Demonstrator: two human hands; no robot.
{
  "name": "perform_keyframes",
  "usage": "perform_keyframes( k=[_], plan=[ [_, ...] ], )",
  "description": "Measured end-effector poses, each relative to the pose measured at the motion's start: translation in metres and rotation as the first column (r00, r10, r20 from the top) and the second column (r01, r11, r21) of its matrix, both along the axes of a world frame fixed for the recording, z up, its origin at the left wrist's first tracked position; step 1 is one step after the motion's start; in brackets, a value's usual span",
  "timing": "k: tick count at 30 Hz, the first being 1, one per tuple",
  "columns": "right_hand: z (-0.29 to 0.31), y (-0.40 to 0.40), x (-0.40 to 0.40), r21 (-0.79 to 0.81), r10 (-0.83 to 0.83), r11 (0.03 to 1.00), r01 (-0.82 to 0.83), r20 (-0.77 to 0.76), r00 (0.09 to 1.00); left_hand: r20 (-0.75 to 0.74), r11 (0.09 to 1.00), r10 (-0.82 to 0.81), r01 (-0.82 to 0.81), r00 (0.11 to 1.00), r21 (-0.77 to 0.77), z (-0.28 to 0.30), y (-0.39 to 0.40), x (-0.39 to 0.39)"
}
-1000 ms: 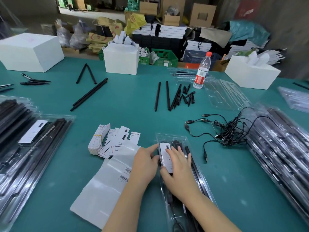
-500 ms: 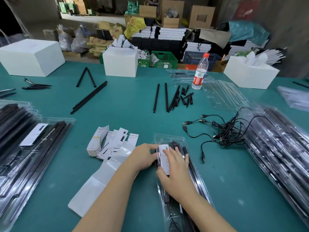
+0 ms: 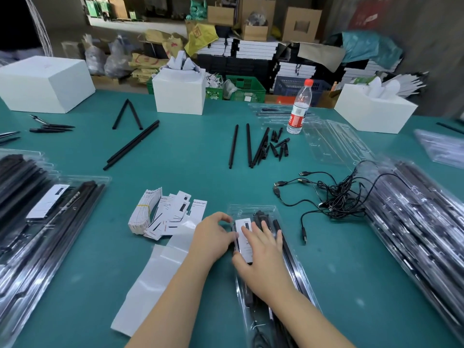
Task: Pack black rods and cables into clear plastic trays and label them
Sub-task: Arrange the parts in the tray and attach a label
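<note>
A clear plastic tray (image 3: 253,209) with black rods and a cable inside lies on the green table in front of me. A white label (image 3: 243,234) sits on its upper left part. My right hand (image 3: 261,252) lies flat on the tray, fingers straight, pressing the label's right side. My left hand (image 3: 213,234) grips the tray's left edge beside the label, thumb and fingers curled. Loose black rods (image 3: 248,146) and short black pieces (image 3: 278,146) lie further back. A tangle of black cables (image 3: 336,197) lies to the right.
Label cards (image 3: 165,214) and a white backing sheet (image 3: 153,277) lie left of my hands. Packed trays are stacked at the left (image 3: 37,234) and right (image 3: 414,222). Empty clear trays (image 3: 334,144), a water bottle (image 3: 300,109) and white boxes (image 3: 178,91) stand at the back.
The view shifted a little. My right hand's fingers slid slightly across the label; my left hand stays at the tray's left edge.
</note>
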State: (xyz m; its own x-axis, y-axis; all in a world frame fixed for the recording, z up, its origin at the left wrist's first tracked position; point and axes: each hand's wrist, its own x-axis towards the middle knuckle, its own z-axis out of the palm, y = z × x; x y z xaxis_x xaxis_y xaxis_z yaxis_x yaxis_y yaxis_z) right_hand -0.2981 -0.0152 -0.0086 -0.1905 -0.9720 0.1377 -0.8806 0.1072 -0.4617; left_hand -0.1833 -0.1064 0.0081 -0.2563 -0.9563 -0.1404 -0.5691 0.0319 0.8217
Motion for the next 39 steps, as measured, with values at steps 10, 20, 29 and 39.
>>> perform_keyframes(
  k=[10, 20, 29, 39],
  plan=[
    [-0.002, -0.002, 0.001, 0.072, 0.008, 0.997, 0.003, -0.153, 0.988, 0.072, 0.999, 0.054, -0.054, 0.996, -0.003, 0.009, 0.006, 0.002],
    [0.013, 0.002, -0.006, 0.238, 0.115, 0.97, -0.054, -0.253, 0.961, 0.204, 1.0, 0.015, -0.011, 0.979, -0.023, 0.01, 0.015, -0.01],
    [0.043, -0.029, -0.037, 0.107, 0.078, 0.993, -0.058, -0.189, 0.979, -0.09, 0.998, 0.056, -0.058, 0.994, -0.021, -0.008, 0.015, -0.012],
    [0.112, -0.112, -0.08, 0.543, 0.266, 0.814, -0.207, -0.033, 0.963, -0.647, 0.989, -0.007, 0.101, 0.762, 0.108, -0.01, 0.014, -0.024]
  ],
)
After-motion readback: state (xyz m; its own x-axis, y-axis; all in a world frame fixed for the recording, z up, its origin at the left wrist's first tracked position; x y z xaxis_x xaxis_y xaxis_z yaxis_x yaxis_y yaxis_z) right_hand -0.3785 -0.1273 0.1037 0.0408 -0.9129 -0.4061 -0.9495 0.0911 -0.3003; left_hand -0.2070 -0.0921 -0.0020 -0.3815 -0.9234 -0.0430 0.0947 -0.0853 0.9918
